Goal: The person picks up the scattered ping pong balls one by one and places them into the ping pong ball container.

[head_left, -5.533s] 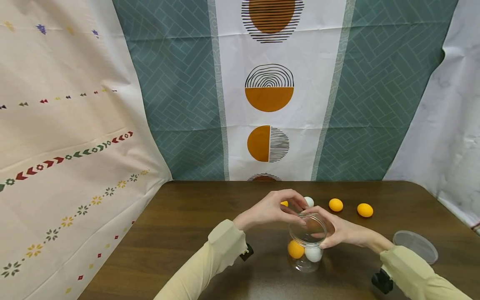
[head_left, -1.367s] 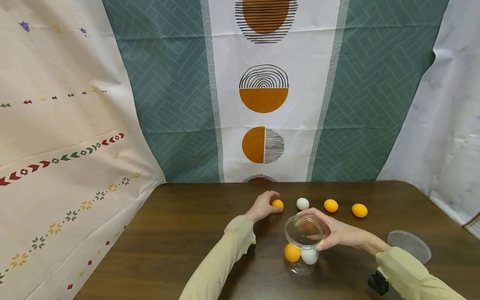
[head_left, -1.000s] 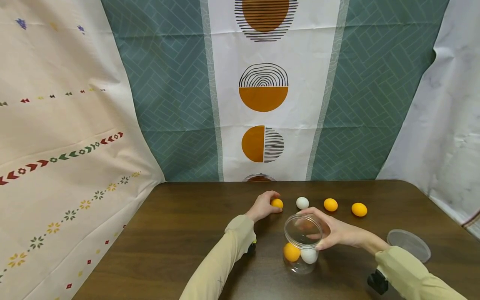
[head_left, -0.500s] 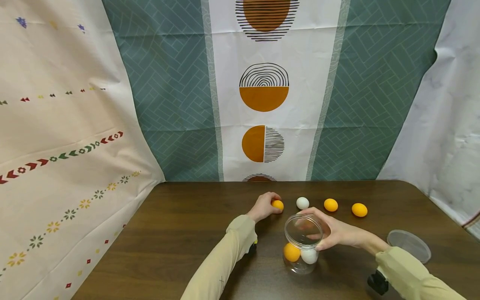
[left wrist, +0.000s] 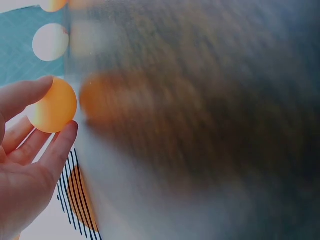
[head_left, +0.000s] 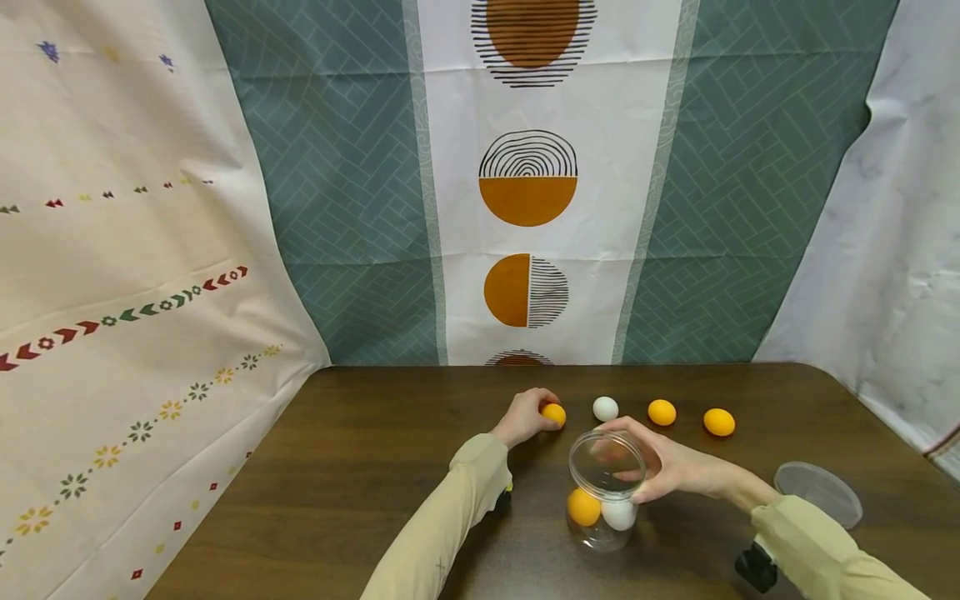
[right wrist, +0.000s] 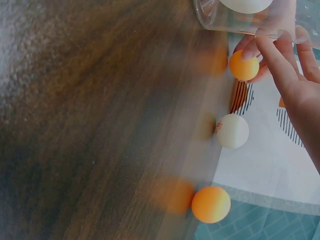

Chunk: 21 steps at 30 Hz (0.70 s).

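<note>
My left hand pinches an orange ping-pong ball toward the back of the table. In the left wrist view the thumb lies on one side of that ball and the fingers on the other, close over the shiny tabletop. My right hand grips a clear, lidless jar near its rim, thumb on the near side. Inside the jar lie one orange ball and one white ball. The right wrist view shows the fingers of my right hand against the jar wall.
A white ball and two orange balls, one nearer the middle and one farther right, stand along the back of the dark wooden table. A translucent round lid lies at the right. Patterned cloths hang behind the table.
Some seconds ago my left hand was over the jar's mouth; it has since moved back and left to the orange ball. Lately hand and ball have shifted slightly nearer. The right hand keeps its grip.
</note>
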{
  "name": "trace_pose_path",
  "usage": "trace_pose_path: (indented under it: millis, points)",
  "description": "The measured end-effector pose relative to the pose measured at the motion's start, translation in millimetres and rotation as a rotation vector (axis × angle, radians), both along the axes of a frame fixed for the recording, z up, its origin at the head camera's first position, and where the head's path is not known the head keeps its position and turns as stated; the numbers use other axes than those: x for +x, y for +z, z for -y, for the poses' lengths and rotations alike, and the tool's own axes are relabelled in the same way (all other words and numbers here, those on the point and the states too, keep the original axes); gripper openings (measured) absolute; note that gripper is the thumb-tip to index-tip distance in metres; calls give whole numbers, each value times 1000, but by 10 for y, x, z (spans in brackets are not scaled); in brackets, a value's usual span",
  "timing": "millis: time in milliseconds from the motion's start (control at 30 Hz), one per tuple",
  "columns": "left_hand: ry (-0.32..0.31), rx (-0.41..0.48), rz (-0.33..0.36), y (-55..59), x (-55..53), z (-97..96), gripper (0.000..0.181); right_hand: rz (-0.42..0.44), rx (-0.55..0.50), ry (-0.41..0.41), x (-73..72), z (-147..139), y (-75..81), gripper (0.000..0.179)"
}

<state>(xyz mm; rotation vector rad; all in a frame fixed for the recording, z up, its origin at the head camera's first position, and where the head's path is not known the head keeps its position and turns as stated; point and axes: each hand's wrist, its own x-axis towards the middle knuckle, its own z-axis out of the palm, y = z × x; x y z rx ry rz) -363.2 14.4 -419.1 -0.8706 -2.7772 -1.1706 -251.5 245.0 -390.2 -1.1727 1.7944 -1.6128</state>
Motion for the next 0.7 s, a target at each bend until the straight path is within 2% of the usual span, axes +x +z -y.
trace_pose_path:
  millis: [133, 167, 200, 300, 400, 433, 467, 700]
  points:
    - [-11, 36, 42, 4, -1, 17, 33, 18, 7, -16, 6, -3, -9, 71]
    - [-17, 41, 44, 3, -3, 23, 33, 16, 5, -13, 4, -3, -13, 71]
    - [-38, 62, 23, -68, -62, 28, 33, 22, 7, -18, 2, -6, -18, 71]
    - [-57, 83, 32, -65, -59, 59, 32, 30, 13, -27, -2, -13, -30, 71]
    - [-51, 96, 44, -49, -36, 86, 32, 29, 17, -35, -1, -15, -33, 71]
    - [-31, 87, 78, 28, 31, 99, 32, 21, 15, -30, -2, -14, -33, 71]
    - [-25, 88, 85, 34, 42, 107, 32, 20, 15, -31, -1, -13, -32, 71]
    - [-24, 141, 121, 23, 29, 196, 31, 29, 33, -48, 0, -23, -31, 70]
